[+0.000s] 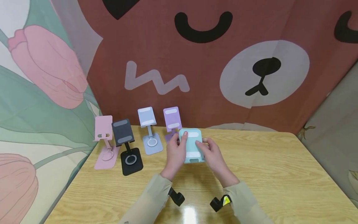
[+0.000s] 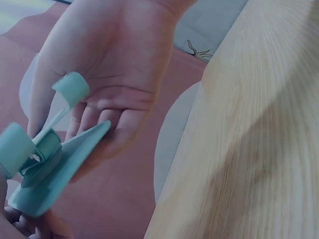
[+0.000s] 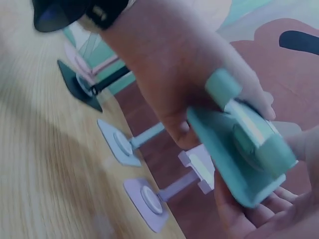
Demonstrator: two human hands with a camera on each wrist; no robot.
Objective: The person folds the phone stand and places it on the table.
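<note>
Holding the teal stand (image 1: 191,144) between both your hands, off the table (image 1: 265,180), you have the fingers of the left hand (image 1: 176,157) and right hand (image 1: 216,158) gripping its opposite long sides. Each thumb lies on the face and other fingers reach behind; exact contact there is hidden in the head view. The long axis runs away from you, lengthwise between the two sets of fingers, with the face turned up toward your head and the notch (image 1: 194,160) at the end nearer you. Shape noted: a rectangular plate with rounded corners and a smooth, matte surface, crossed by two pale strips, the far strip (image 1: 193,134) between the fingertips and the near strip (image 1: 193,154) below the thumbs. The left wrist view shows a thin base plate (image 2: 67,167) close against the rest, and a curled lip (image 2: 72,88) below the palm. Beyond the left fingers stands a purple stand (image 1: 172,116), partly covered; left of them, a light blue stand (image 1: 146,116); farther left, a black stand (image 1: 123,132) and a pink stand (image 1: 103,126), each with a ringed base. Wood grain marks the table beneath your fingers.
</note>
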